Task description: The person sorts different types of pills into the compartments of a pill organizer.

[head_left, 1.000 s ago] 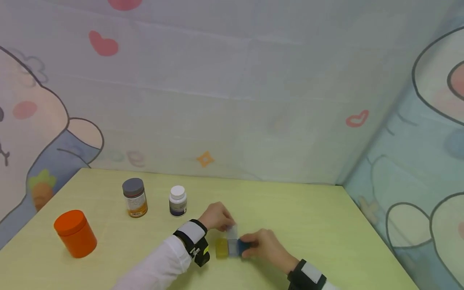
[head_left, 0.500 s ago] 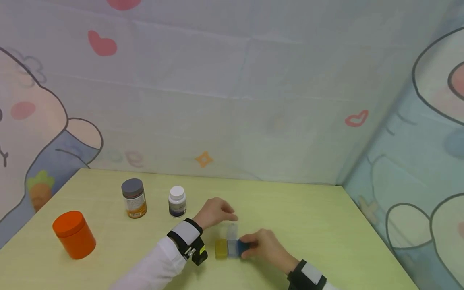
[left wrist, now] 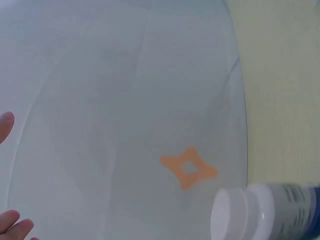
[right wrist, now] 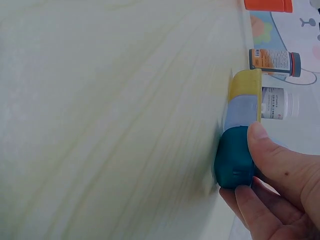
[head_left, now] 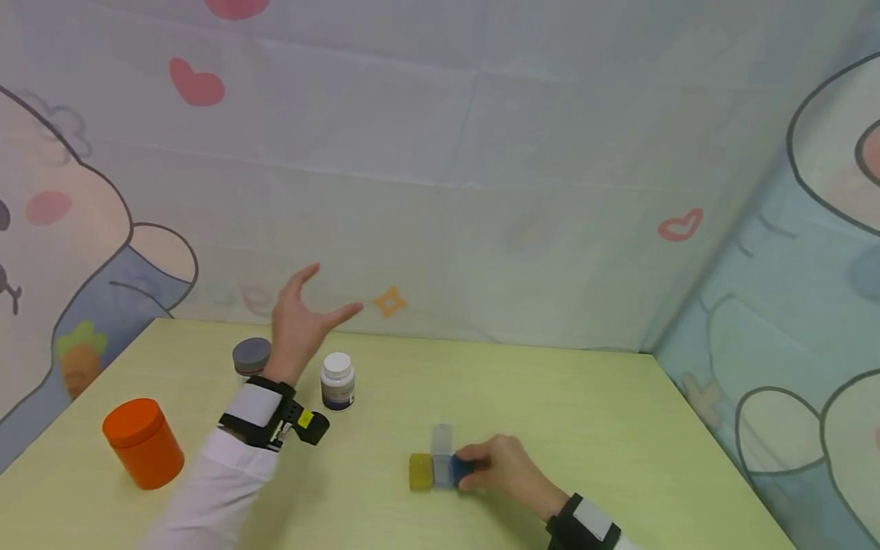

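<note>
The small pill box (head_left: pixel 442 472) sits on the counter (head_left: pixel 598 428), near its front, with a yellow section (head_left: pixel 421 472), a pale middle section and a blue section (head_left: pixel 463 469) in a row. A clear flap (head_left: pixel 441 438), probably the middle lid swung open, extends from the far side; whether anything lies inside is too small to tell.

The right hand (head_left: pixel 509 470) pinches the blue end between thumb and fingers. That grip seems sound for steadying the box: light pressure low on the end should stop it sliding and keep the flap free.

The left hand (head_left: pixel 297 328) is raised, thumb and fingers spread, holding nothing. It partly hides the grey-lidded jar (head_left: pixel 251 355), with the white bottle (head_left: pixel 338 382) just beside the wrist, so a low sweep could knock either. The orange jar (head_left: pixel 143 444) stands farther left, well apart from the box.
</note>
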Tool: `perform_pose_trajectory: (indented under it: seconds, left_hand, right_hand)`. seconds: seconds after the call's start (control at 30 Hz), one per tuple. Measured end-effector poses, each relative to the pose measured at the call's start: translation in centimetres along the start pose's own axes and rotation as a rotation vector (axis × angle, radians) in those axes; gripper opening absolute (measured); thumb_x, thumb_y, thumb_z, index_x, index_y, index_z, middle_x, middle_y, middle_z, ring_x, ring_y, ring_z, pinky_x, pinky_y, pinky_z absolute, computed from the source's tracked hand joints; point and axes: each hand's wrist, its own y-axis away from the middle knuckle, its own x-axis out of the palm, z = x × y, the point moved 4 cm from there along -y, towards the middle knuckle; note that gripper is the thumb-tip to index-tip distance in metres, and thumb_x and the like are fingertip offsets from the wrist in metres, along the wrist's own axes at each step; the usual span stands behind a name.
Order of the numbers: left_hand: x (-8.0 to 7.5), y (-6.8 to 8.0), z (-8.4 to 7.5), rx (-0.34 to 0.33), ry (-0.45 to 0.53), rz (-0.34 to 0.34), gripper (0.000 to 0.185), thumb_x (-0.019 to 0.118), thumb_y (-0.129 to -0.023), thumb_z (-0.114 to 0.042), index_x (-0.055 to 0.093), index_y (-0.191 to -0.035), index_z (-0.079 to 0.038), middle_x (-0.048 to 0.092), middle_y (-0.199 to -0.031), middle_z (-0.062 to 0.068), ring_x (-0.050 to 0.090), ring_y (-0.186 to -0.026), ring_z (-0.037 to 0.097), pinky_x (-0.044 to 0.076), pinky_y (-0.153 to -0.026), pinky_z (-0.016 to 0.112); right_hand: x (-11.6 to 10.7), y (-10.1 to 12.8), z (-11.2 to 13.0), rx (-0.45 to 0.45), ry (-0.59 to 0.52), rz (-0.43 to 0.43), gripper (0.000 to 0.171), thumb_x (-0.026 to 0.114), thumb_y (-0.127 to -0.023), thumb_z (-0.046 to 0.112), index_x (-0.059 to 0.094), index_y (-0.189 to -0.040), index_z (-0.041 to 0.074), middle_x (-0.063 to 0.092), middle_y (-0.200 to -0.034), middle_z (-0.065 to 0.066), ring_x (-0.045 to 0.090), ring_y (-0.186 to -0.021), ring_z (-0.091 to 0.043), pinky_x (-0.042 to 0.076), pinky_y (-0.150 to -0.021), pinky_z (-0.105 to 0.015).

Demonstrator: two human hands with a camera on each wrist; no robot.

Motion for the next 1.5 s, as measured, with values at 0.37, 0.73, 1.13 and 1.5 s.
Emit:
perform_pose_trajectory:
  seconds: [0.37, 0.73, 1.13, 1.5]
  left_hand:
    - [-5.9, 1.1, 9.0, -0.254, -0.032, -0.242, 0.096, 0.079, -0.088, -0.022, 0.02, -0.159, 0.002, 0.023, -0.164, 0.028, 0.022, -0.152, 0.046, 0.022, -0.122, 0.061]
    - [-4.9, 2.6, 15.3, -0.453, 0.006, -0.046, 0.105, 0.077, -0.088, -0.018, 0.005, -0.159, 0.006, 0.016, -0.163, 0.035, 0.021, -0.151, 0.05, 0.023, -0.122, 0.061]
    - [-4.4, 2.7, 16.4, -0.394, -0.08, 0.008, 0.079, 0.076, -0.088, -0.016, 0.031, -0.149, 0.009, 0.042, -0.149, 0.035, 0.038, -0.141, 0.05, 0.028, -0.12, 0.06]
    - [-4.5, 3.0, 14.4, -0.37, -0.079, 0.095, 0.074, 0.072, -0.09, -0.017, 0.033, -0.148, 0.009, 0.043, -0.148, 0.036, 0.041, -0.14, 0.05, 0.031, -0.118, 0.062]
  right_hand:
    - [0.0, 0.0, -0.3, 0.011, -0.004, -0.001, 0.038, 0.086, -0.076, 0.006, 0.074, -0.109, -0.009, 0.074, -0.108, -0.027, 0.074, -0.09, -0.032, 0.058, -0.071, -0.022]
    - [0.1, 0.1, -0.4, 0.016, -0.012, -0.001, 0.039, 0.086, -0.076, 0.007, 0.074, -0.11, -0.008, 0.074, -0.109, -0.026, 0.074, -0.093, -0.034, 0.059, -0.073, -0.023]
    - [0.0, -0.1, -0.2, 0.011, -0.003, 0.007, 0.038, 0.086, -0.077, 0.005, 0.074, -0.109, -0.009, 0.073, -0.111, -0.027, 0.074, -0.096, -0.039, 0.061, -0.075, -0.03]
    - [0.1, -0.1, -0.4, 0.004, -0.001, 0.013, 0.038, 0.086, -0.076, 0.007, 0.074, -0.109, -0.008, 0.074, -0.111, -0.025, 0.074, -0.095, -0.037, 0.06, -0.075, -0.024]
